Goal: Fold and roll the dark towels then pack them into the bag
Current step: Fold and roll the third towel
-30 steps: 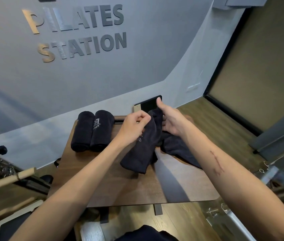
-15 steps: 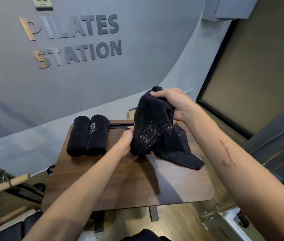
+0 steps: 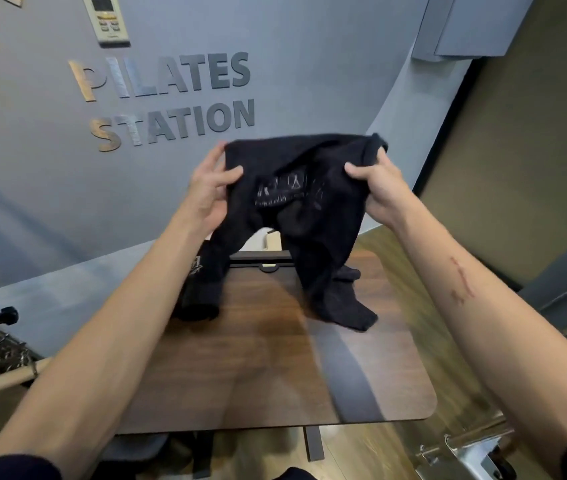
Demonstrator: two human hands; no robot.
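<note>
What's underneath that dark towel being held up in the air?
Under the raised dark towel lies the brown wooden table, with another loose dark towel and a rolled dark towel showing partly. The hanging cloth covers the rest of both, and a pale object behind.

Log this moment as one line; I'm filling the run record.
stage: spreading towel | left hand: grips towel edge | right hand: grips opposite edge | towel: held above table
</note>
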